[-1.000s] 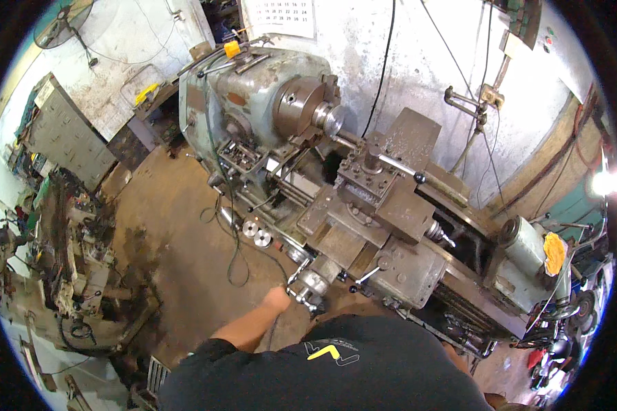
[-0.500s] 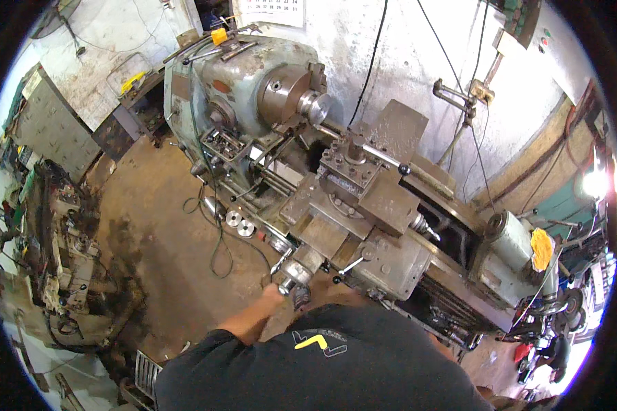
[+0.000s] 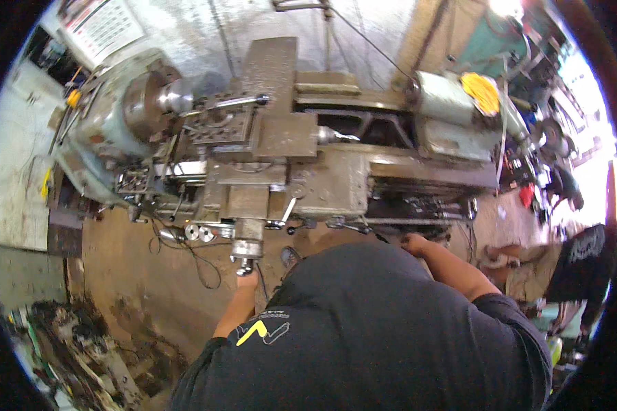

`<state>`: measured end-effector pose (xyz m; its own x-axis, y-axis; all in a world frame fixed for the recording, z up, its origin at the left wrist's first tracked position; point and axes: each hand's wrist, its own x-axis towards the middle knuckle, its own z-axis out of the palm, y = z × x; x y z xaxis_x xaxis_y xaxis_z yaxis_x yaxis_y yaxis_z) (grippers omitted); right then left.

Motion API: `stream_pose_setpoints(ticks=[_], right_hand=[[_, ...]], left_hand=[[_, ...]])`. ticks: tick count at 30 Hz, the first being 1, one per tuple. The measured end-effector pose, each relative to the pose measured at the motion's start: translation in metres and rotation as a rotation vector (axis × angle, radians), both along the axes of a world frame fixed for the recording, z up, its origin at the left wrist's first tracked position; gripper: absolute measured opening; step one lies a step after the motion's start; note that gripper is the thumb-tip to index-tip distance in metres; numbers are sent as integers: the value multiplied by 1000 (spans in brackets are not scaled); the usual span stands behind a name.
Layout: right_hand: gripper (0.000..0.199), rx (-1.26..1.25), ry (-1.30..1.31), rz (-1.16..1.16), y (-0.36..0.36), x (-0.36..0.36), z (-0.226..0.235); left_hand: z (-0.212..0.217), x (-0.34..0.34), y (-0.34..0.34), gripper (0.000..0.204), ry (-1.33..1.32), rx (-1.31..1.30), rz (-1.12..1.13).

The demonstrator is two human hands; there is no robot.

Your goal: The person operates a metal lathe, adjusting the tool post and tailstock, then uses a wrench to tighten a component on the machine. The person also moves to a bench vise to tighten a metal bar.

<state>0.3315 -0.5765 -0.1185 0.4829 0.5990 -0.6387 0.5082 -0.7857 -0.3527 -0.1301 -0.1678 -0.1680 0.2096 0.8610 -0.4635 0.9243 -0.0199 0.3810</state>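
Observation:
A metal lathe stands before me. My left hand (image 3: 248, 279) is closed on the crank handle (image 3: 245, 269) of the cross-slide, below its ringed dial (image 3: 247, 248). My right hand (image 3: 413, 243) is low at the front of the lathe, beside a dark lever (image 3: 380, 237); its fingers are too small and partly hidden to read. A shiny round workpiece (image 3: 178, 96) sits in the chuck (image 3: 146, 108) at the left. Right of it is the tool post (image 3: 219, 127) with a black-knobbed clamping lever (image 3: 261, 100). A bright lever (image 3: 289, 208) juts from the apron (image 3: 332, 179).
The tailstock (image 3: 440, 96) carries a yellow cloth (image 3: 481, 94). Two metal discs (image 3: 199, 233) and a looped cable (image 3: 209, 277) lie below the lathe bed. Another person in a black shirt (image 3: 577, 267) is at the right. Metal scrap and parts (image 3: 82, 349) are heaped at lower left.
The view has swung to the right, bringing my right arm and another person into sight. My left hand stays at the cross-slide crank.

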Motion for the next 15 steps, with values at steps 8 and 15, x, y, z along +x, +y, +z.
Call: stream_pose_setpoints(ticks=[8, 15], right_hand=[[47, -187, 125, -142, -46, -24, -21], [44, -333, 324, -547, -123, -72, -15]], left_hand=[[-2, 2, 16, 28, 56, -474, 173], [101, 41, -6, 20, -319, -911, 275]])
